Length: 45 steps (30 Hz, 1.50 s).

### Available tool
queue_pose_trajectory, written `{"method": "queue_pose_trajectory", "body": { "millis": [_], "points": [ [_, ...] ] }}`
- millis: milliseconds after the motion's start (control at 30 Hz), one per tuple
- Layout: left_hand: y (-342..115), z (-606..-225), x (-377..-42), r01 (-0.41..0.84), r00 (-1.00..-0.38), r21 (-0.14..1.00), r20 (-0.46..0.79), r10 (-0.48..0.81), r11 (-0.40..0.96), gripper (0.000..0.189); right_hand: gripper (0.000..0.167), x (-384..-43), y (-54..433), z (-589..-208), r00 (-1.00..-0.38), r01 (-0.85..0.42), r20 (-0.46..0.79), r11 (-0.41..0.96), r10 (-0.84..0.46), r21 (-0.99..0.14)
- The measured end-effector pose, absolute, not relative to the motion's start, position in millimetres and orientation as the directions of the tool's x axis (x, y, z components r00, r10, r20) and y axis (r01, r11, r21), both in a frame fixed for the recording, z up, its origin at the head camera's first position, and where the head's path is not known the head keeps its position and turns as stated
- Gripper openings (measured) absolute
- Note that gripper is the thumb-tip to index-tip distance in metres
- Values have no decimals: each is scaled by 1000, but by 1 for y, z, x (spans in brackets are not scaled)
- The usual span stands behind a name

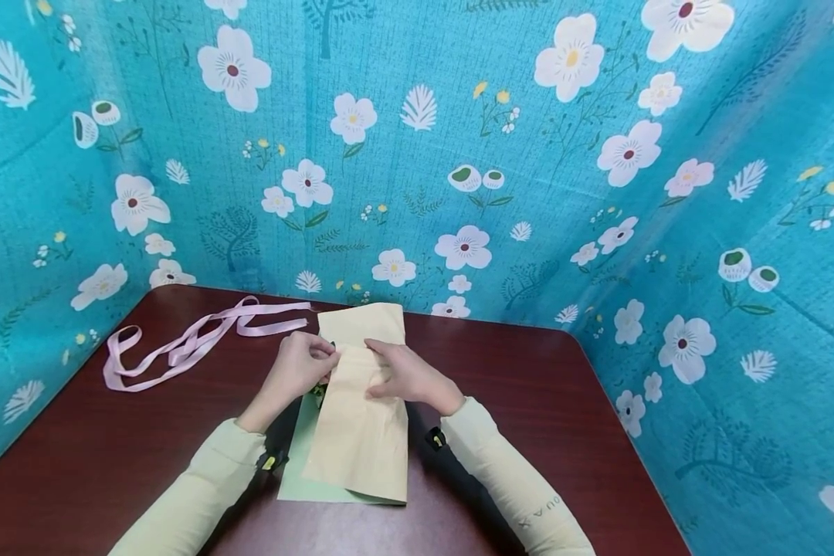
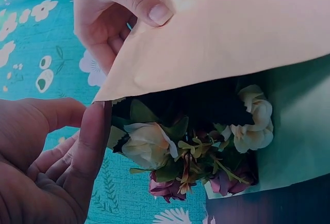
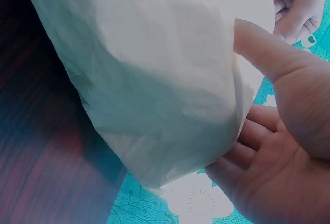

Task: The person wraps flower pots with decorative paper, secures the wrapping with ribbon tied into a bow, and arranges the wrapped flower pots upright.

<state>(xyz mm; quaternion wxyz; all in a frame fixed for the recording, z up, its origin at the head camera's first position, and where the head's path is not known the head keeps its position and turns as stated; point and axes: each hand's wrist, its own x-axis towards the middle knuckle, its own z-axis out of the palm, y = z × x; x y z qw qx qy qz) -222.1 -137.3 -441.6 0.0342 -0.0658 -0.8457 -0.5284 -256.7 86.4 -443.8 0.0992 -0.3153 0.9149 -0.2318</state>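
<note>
A sheet of tan wrapping paper [image 1: 361,432] lies folded over a bunch of flowers, with a pale green layer [image 1: 304,455] showing beneath its left side. Cream roses [image 2: 149,144] and purple ones [image 2: 167,185] peek out under the paper's edge in the left wrist view; most of the bunch is covered. My left hand [image 1: 302,363] pinches the paper's left edge between thumb and finger. From the right side, my right hand [image 1: 413,377] holds the wrapped bundle, thumb on top of the paper and fingers curving around its edge in the right wrist view [image 3: 289,141].
A loose pink ribbon [image 1: 201,336] lies in loops at the back left of the dark red table [image 1: 528,432]. Blue floral cloth [image 1: 403,154] hangs behind the table and along both sides.
</note>
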Motion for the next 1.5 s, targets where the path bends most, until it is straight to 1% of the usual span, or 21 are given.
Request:
{"method": "queue_pose_trajectory", "body": {
  "millis": [300,567,700,800,900,1000,1067,1167,1233,1300,1400,1500],
  "points": [
    [-135,-440,-220,153,-988,861,141,63,486,13,100,-256,87,-443,-795,-521,-36,712,-605,-470],
    [-135,-439,-220,224,-971,788,231,61,573,10,101,-260,88,-443,-795,-532,-21,713,-606,-457],
    [-134,-436,-220,236,-966,767,252,58,597,11,99,-261,89,-442,-798,-524,-20,710,-602,-471],
    [-134,-434,-216,265,-952,726,300,54,634,10,98,-260,88,-442,-799,-524,-22,713,-601,-465],
    [-133,-431,-211,292,-932,676,360,42,676,10,92,-260,87,-441,-800,-532,-19,724,-599,-439],
    [-129,-427,-206,315,-921,663,386,51,679,12,84,-261,86,-441,-800,-543,-10,732,-600,-411],
    [-126,-426,-203,348,-920,677,378,99,649,12,80,-261,87,-441,-803,-546,-4,737,-597,-399],
    [-118,-430,-198,387,-922,710,319,221,589,12,77,-261,88,-444,-801,-546,-2,732,-599,-406],
    [-113,-436,-195,385,-919,742,255,300,549,14,75,-261,89,-447,-793,-552,3,715,-610,-429],
    [-108,-443,-193,362,-917,768,191,350,529,17,71,-261,90,-450,-775,-564,8,687,-631,-459],
    [-103,-451,-190,327,-918,789,134,374,520,28,67,-260,90,-452,-744,-595,27,643,-668,-482],
    [-98,-454,-190,326,-924,783,147,352,530,38,66,-261,90,-450,-725,-630,65,621,-686,-467]
  ]
}}
